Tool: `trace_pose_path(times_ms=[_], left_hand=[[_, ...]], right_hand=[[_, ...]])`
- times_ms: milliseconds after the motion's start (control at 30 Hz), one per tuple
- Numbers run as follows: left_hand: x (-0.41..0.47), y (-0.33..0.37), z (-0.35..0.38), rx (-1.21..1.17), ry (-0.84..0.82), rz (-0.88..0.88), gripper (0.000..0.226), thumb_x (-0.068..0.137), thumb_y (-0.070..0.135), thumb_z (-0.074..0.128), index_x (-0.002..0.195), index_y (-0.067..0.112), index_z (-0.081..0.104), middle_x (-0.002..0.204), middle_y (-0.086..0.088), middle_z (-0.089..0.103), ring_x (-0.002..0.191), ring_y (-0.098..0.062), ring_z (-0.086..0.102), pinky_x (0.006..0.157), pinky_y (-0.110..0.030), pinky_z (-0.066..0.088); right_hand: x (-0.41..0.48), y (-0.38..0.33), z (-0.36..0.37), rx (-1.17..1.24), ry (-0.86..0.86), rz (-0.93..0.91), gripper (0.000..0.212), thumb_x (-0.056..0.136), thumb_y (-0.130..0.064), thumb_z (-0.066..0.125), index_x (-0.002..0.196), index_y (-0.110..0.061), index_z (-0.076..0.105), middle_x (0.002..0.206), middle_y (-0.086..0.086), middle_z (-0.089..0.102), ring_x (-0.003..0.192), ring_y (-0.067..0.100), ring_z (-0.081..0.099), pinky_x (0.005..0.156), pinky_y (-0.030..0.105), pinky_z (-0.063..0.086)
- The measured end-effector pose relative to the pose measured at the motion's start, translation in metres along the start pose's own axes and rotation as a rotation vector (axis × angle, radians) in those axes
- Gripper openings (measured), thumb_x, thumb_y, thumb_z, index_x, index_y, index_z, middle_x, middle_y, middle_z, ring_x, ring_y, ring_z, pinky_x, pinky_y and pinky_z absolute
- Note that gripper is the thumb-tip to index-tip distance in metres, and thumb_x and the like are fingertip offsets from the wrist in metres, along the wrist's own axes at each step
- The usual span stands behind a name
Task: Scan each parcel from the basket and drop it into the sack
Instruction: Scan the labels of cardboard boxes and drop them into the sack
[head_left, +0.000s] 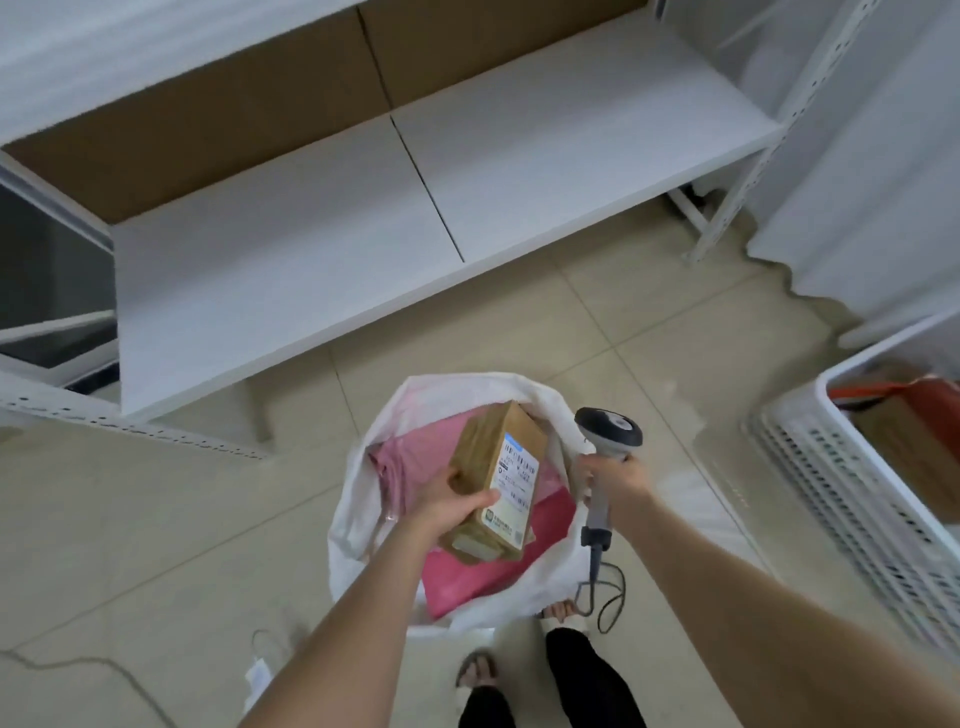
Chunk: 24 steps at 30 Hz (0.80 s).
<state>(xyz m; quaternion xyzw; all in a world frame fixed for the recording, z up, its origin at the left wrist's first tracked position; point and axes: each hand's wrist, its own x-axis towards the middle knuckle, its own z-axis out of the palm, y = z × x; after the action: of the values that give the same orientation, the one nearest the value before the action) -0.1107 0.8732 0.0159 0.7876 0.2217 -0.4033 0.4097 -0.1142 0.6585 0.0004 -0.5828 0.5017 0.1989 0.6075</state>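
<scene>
My left hand (451, 506) grips a brown cardboard parcel (496, 475) with a white shipping label facing up, held over the mouth of the white sack (358, 488) on the floor. Pink mailers (467, 577) lie inside the sack under the parcel. Just right of the sack, my right hand (610, 478) grips the handle of a grey barcode scanner (609, 428); its head points up and away, and its cable hangs down toward my feet. The white slatted basket (852, 483) stands at the right edge with brown and red parcels (904, 415) inside.
A low white shelf (467, 192) runs across the back, with brown cardboard behind it. White perforated rack posts (748, 156) stand at right and lower left. A thin cable and a small white adapter (257, 670) lie on the tiled floor at lower left. My feet are below the sack.
</scene>
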Motion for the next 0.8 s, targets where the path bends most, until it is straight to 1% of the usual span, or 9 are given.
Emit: trace_pose_path(times_ms=[33,100,167,300,400,500,633,700,800], left_hand=[[0.011,-0.006,0.002,0.010,-0.009,-0.010,0.076,0.074,0.035,0.080,0.139,0.015,0.044,0.133,-0.003,0.057,0.113,-0.021,0.060,0.094,-0.030,0.049],[0.029,-0.018,0.008,0.035,-0.022,-0.007,0.088,0.070,0.032,0.083,0.143,0.015,0.038,0.138,-0.004,0.053,0.118,-0.021,0.057,0.099,-0.034,0.048],[0.044,-0.027,0.014,0.075,-0.047,0.013,0.098,0.068,0.028,0.085,0.147,0.018,0.029,0.142,-0.004,0.048,0.122,-0.022,0.053,0.100,-0.039,0.048],[0.074,-0.038,0.030,0.281,-0.099,0.111,0.107,0.067,0.033,0.084,0.151,0.028,0.017,0.149,-0.005,0.036,0.129,-0.024,0.045,0.105,-0.045,0.042],[0.088,-0.049,0.044,0.460,-0.101,0.175,0.110,0.063,0.045,0.084,0.149,0.039,0.015,0.151,-0.010,0.021,0.131,-0.029,0.041,0.107,-0.046,0.039],[0.103,-0.062,0.059,0.589,-0.164,0.233,0.108,0.066,0.048,0.081,0.150,0.040,0.014,0.147,-0.011,0.018,0.132,-0.029,0.039,0.106,-0.039,0.037],[0.121,-0.080,0.072,0.680,-0.234,0.268,0.110,0.066,0.052,0.079,0.150,0.044,0.009,0.144,-0.010,0.017,0.133,-0.028,0.036,0.110,-0.039,0.034],[0.127,-0.088,0.073,0.715,-0.224,0.290,0.109,0.067,0.052,0.079,0.148,0.048,0.006,0.141,-0.009,0.018,0.130,-0.027,0.039,0.111,-0.039,0.034],[0.123,-0.090,0.079,0.917,-0.147,0.353,0.108,0.069,0.056,0.074,0.147,0.051,-0.002,0.134,-0.008,0.020,0.113,-0.025,0.049,0.097,-0.035,0.046]], right_hand=[[0.004,0.009,0.004,0.008,0.022,0.020,0.011,0.079,0.005,0.064,0.078,0.001,0.055,0.064,0.010,0.050,0.053,0.022,0.047,0.055,0.031,0.044],[0.012,0.030,0.009,0.046,0.065,0.052,0.017,0.082,0.004,0.066,0.074,-0.003,0.052,0.068,0.009,0.050,0.059,0.024,0.049,0.068,0.041,0.051],[0.018,0.053,0.011,0.101,0.107,0.072,0.022,0.084,0.001,0.067,0.073,-0.009,0.050,0.071,0.010,0.049,0.064,0.027,0.051,0.077,0.048,0.051],[0.027,0.098,0.019,0.239,0.186,0.105,0.015,0.081,0.001,0.068,0.088,-0.002,0.056,0.074,0.014,0.053,0.067,0.028,0.055,0.071,0.042,0.048],[0.033,0.135,0.029,0.335,0.239,0.151,0.028,0.080,-0.002,0.070,0.107,-0.001,0.060,0.091,0.016,0.063,0.082,0.032,0.063,0.073,0.040,0.052],[0.040,0.160,0.041,0.298,0.310,0.177,0.034,0.084,-0.012,0.072,0.115,-0.009,0.056,0.103,0.010,0.065,0.089,0.030,0.062,0.072,0.033,0.046],[0.062,0.176,0.048,0.224,0.422,0.201,0.045,0.088,-0.028,0.068,0.127,-0.009,0.053,0.117,0.013,0.065,0.108,0.036,0.062,0.086,0.037,0.047],[0.064,0.179,0.042,0.283,0.388,0.229,0.038,0.087,-0.015,0.065,0.123,-0.007,0.054,0.109,0.015,0.065,0.098,0.035,0.064,0.086,0.040,0.051],[0.053,0.177,0.026,0.609,0.245,0.166,0.024,0.083,0.001,0.062,0.106,-0.003,0.058,0.089,0.016,0.063,0.069,0.026,0.062,0.062,0.033,0.054]])
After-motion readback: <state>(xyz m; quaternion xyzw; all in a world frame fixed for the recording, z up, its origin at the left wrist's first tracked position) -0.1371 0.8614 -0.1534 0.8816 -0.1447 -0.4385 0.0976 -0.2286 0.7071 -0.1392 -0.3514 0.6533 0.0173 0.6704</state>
